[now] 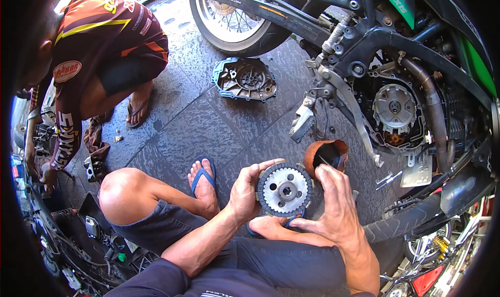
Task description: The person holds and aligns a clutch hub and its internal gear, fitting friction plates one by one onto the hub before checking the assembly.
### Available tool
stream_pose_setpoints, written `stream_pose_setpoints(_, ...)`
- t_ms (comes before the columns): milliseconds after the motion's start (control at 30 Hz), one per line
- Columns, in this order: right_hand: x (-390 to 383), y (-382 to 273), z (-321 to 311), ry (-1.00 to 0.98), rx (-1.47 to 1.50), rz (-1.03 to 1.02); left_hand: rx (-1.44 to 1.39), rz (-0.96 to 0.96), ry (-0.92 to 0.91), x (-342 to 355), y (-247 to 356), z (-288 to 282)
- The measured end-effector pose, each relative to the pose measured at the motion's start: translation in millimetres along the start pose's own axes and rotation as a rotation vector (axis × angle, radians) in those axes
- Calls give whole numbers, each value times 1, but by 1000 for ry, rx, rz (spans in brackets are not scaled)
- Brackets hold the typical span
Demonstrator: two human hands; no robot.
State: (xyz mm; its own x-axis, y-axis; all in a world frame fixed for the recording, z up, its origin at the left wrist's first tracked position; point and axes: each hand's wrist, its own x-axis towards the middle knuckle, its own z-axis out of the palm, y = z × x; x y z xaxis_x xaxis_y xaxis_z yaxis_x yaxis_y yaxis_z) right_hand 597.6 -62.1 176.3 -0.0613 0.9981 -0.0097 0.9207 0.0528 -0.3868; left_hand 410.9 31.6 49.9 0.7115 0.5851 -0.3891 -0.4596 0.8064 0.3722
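A round clutch pack [286,189], with a toothed metal hub and dark friction plates round its rim, is held up over my feet. My left hand [249,188] grips it by its left edge, thumb and fingers closed on the rim. Beside its right edge is my right hand [336,206], fingers curved and spread apart from the thumb, with nothing seen in them. Just beyond the right fingers sits a rusty orange-brown can [314,155] with a dark inside. To the right, the motorcycle's opened engine shows a round metal clutch part [394,107] within its casing.
A removed engine cover [246,79] lies on the wet dark tiles [192,114], near the rear wheel [234,41]. At the left a person [107,52] bends over parts. A black tire [411,216] is at the right. Small parts and a dark rag [95,138] lie left.
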Motion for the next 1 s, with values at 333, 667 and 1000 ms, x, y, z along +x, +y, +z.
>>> stream_pose_setpoints(333, -1, 15, 26, -123, 172, -66, 44, -70, -42, -4, -1, 5)
stream_pose_setpoints(667, 4, -4, 21, -94, 156, -38, 93, -86, -65, -4, -2, 6)
stream_pose_setpoints(1000, -1, 6, 26, -157, 126, -10, 71, -99, -79, -4, -4, 5)
